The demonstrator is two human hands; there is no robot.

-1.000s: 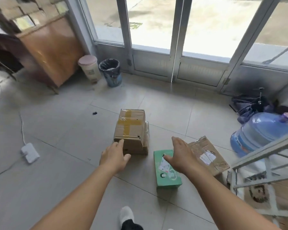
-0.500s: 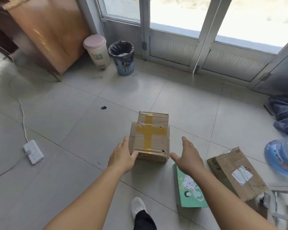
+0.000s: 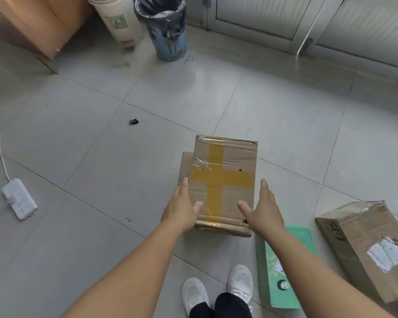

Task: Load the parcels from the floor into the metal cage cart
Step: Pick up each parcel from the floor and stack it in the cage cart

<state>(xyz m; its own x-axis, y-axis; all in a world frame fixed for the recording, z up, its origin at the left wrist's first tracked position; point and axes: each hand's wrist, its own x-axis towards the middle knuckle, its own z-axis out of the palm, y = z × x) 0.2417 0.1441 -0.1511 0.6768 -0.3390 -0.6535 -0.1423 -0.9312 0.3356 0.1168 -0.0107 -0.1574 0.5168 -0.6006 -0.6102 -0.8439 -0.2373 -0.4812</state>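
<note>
A brown cardboard parcel with a yellow tape cross (image 3: 224, 177) stands on the tiled floor, stacked on a second, lower cardboard box (image 3: 184, 166) that peeks out at its left. My left hand (image 3: 182, 206) is at the parcel's left side with straight fingers and the thumb over the top. My right hand (image 3: 263, 210) is spread at its right edge, fingers straight. To the right lie a green parcel (image 3: 287, 269) and a brown parcel with a white label (image 3: 365, 244). The cage cart is out of view.
A white power strip (image 3: 20, 198) with its cable lies on the floor at left. A pale lidded bin (image 3: 120, 21) and a blue bin with a black liner (image 3: 163, 28) stand by the glass doors. A wooden cabinet (image 3: 35, 21) fills the top left. My white shoes (image 3: 216, 288) are below.
The view has tilted down and moved closer. Both hands have come in to the sides of the taped parcel. The cart and the water bottle have dropped out of view.
</note>
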